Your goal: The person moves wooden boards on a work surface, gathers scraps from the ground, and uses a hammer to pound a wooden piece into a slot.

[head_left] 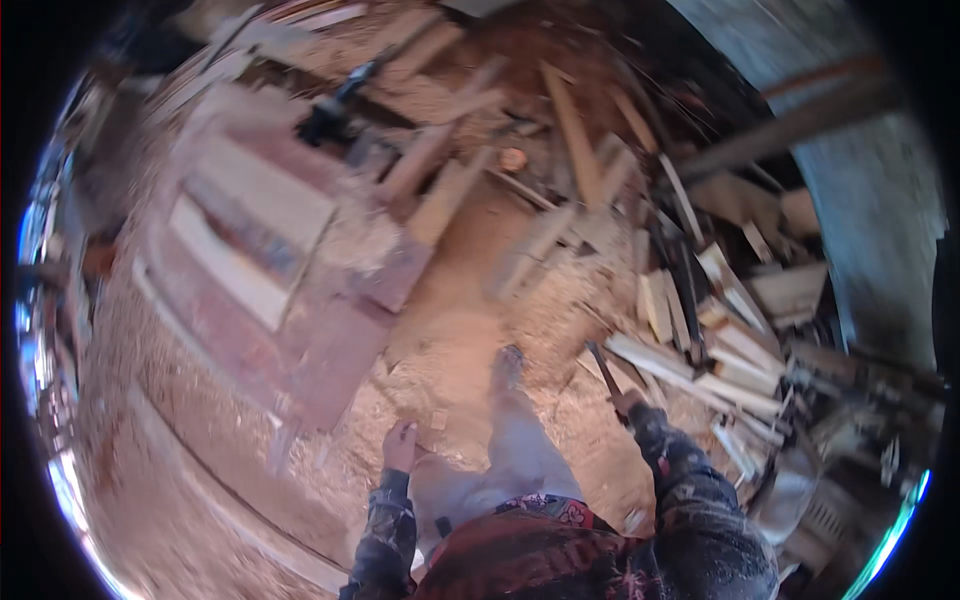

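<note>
our left hand (pixel 400 445) hangs low with fingers loosely curled, sleeve to the wrist. our right hand (pixel 628 403), arm bent and raised forward, is closed in a grip.

We hold a thin, dark stick of wood (pixel 603 368) in our right hand (pixel 630 405); it slants up and to the left above the sawdust-covered floor (pixel 460 330), just beside the heap of pale wood offcuts (pixel 700 330)

One head-worn fisheye view looks steeply down onto the sawdust floor (pixel 470 300) and woodpile (pixel 700 330).
</note>
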Motion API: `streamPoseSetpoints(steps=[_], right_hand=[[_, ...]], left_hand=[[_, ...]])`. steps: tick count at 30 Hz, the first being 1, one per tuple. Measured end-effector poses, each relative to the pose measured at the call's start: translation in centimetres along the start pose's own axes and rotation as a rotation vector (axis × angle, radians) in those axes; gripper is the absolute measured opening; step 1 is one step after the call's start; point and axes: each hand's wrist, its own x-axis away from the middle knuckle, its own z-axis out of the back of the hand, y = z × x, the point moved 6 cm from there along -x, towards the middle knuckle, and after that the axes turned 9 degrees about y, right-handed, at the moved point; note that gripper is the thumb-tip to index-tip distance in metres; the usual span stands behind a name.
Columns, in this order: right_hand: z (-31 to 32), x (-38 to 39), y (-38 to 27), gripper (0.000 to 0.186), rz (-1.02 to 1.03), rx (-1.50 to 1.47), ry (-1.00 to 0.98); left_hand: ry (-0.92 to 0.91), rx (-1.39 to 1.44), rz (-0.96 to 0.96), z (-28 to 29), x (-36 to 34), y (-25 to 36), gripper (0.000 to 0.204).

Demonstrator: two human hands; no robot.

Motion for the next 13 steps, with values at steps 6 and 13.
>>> streamPoseSetpoints(steps=[6,13], right_hand=[[6.1,-0.1,-2.2,0.036,0.282,-0.189,0.673],[17.5,-0.3,-20.6,0.059,0.688,-0.063,0.752]], left_hand=[[-0.196,-0.194,0.152,-2.2,2.5,-6.1,0.027],[-0.106,-0.256,0.59,3.8,6.0,-15.6,0.029]])
